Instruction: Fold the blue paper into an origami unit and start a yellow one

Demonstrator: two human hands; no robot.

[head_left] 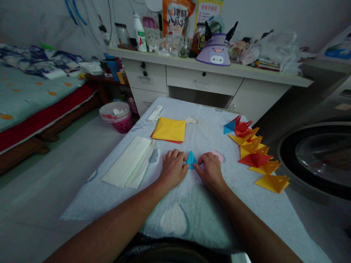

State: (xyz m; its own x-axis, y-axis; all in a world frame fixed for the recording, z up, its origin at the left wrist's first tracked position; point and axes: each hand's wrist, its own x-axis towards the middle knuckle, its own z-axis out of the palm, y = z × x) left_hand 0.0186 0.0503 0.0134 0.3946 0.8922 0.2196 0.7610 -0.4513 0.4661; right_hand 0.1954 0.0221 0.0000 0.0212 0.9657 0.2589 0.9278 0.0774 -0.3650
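A small blue folded paper [191,159] lies on the cloth-covered table, its triangular tip pointing away from me. My left hand [174,163] presses on its left edge with closed fingers, the thumb at the lower left corner. From the other side my right hand [210,168] holds the right edge, its thumb on the lower right corner. Beyond my left hand sits a stack of yellow and red paper squares [170,129]. To the right stands a row of folded paper pieces [256,159] in yellow, red and blue.
A folded pale cloth or paper [128,160] lies on the left of the table [175,219], with a white box [155,113] behind it. A cluttered white desk [203,78] stands beyond. On the floor at left is a pink bin [117,115]; a washing machine [323,153] is at right.
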